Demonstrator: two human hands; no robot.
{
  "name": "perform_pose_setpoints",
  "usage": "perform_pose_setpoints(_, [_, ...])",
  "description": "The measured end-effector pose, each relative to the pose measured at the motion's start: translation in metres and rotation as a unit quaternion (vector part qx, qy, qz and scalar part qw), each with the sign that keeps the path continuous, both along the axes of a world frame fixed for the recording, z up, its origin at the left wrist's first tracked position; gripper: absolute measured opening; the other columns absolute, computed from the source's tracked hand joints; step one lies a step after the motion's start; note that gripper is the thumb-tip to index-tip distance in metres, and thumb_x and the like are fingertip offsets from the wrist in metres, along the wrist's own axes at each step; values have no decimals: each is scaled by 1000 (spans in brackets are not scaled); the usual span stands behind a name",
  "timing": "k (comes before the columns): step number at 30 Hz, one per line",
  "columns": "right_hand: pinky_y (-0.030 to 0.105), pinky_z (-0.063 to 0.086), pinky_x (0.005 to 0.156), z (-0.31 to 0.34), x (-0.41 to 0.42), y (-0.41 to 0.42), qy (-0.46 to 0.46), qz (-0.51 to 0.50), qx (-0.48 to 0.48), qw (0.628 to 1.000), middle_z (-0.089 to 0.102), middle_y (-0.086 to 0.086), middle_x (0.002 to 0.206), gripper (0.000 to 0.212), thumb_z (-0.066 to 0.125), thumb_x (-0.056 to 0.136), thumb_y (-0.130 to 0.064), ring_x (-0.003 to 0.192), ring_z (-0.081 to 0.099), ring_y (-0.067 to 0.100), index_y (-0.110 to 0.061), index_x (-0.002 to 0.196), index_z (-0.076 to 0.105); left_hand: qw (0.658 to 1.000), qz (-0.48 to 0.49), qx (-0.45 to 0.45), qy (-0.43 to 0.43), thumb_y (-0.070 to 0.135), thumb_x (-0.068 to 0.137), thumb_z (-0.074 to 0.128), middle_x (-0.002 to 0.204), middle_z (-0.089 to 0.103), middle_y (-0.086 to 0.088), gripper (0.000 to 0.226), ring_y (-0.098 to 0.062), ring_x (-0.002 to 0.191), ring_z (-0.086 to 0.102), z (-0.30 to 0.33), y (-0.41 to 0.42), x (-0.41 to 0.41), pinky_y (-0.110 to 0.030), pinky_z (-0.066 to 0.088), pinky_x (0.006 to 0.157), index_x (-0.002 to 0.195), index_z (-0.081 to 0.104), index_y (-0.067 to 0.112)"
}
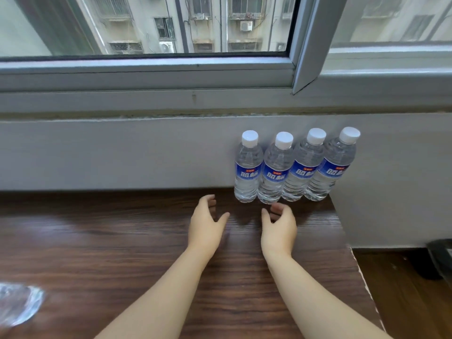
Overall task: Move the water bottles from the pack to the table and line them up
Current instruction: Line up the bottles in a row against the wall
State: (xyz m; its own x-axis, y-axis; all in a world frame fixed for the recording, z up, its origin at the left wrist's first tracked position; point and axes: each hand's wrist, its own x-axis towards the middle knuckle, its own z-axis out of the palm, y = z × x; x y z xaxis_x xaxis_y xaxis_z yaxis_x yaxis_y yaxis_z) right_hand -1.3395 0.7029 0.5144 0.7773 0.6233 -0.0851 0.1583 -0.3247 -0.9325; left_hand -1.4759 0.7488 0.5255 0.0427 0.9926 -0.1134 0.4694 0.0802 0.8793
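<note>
Several clear water bottles with white caps and blue labels stand upright in a row point(283, 167) against the grey wall, at the back right of the dark wooden table point(97, 241). The leftmost bottle point(248, 167) ends the row. My left hand point(208, 223) hovers over the table just left of and in front of the row, fingers curved and apart, holding nothing. My right hand point(278, 227) is in front of the row's left half, also open and empty. Clear crumpled plastic, probably the pack wrap point(17, 304), lies at the near left edge.
A grey wall and window sill point(146, 101) run along the table's far side. The table's right edge point(362, 272) drops to a wooden floor, where a dark object point(440, 258) stands. The wall steps forward beside the rightmost bottle.
</note>
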Motion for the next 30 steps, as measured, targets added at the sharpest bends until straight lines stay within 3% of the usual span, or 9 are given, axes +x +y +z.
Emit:
perform_pose_setpoints(4, [22, 42, 77, 4, -30, -15, 17, 100, -5, 995, 64, -4, 100, 15, 58, 91, -16, 88, 60, 10, -18, 106, 59, 999, 34, -23, -29, 12, 85, 69, 114, 62, 5, 36, -10, 106, 60, 9, -33, -47, -29, 48, 98, 116, 55, 25])
perform_pose_setpoints(10, [24, 44, 80, 11, -91, -28, 3, 322, -32, 946, 63, -9, 88, 14, 58, 90, -11, 83, 59, 9, -22, 97, 59, 994, 97, -40, -29, 8, 88, 64, 96, 69, 5, 15, 3, 83, 63, 20, -97, -131, -9, 47, 78, 98, 65, 20])
perform_pose_setpoints(15, [20, 45, 79, 25, -154, -42, -11, 468, -49, 882, 65, -9, 91, 21, 58, 90, -12, 88, 61, 10, -33, 92, 56, 982, 168, -76, -44, 4, 90, 60, 91, 72, -6, 17, -16, 83, 70, 26, -145, -203, -23, 50, 80, 91, 66, 20])
perform_pose_setpoints(20, [23, 47, 81, 40, -217, -53, -10, 541, -44, 840, 65, -8, 91, 16, 58, 91, -12, 89, 61, 12, -27, 97, 57, 956, 271, -99, -61, 3, 89, 61, 93, 70, -12, 17, -23, 86, 69, 25, -179, -273, -29, 51, 78, 90, 64, 20])
perform_pose_setpoints(24, [24, 49, 85, 50, -272, -54, -2, 573, -34, 819, 65, -9, 93, 24, 59, 90, -9, 91, 63, 13, -27, 104, 54, 930, 350, -93, -67, 8, 89, 62, 97, 66, -6, 16, -25, 95, 66, 25, -184, -327, -28, 48, 77, 103, 59, 16])
perform_pose_setpoints(28, [29, 48, 95, 55, -328, -51, 2, 580, -39, 814, 61, -8, 109, 46, 66, 86, -11, 103, 59, 11, -26, 125, 48, 912, 396, -80, -68, 12, 89, 64, 117, 60, -5, 39, -18, 97, 60, 32, -170, -378, -28, 45, 84, 125, 49, 13])
perform_pose_setpoints(30, [28, 42, 101, 55, -354, -48, 6, 577, -48, 815, 55, -7, 121, 64, 71, 83, -18, 114, 52, 8, -24, 138, 39, 906, 411, -66, -77, 13, 88, 65, 130, 52, -6, 56, -19, 111, 56, 36, -159, -404, -28, 43, 90, 137, 39, 11])
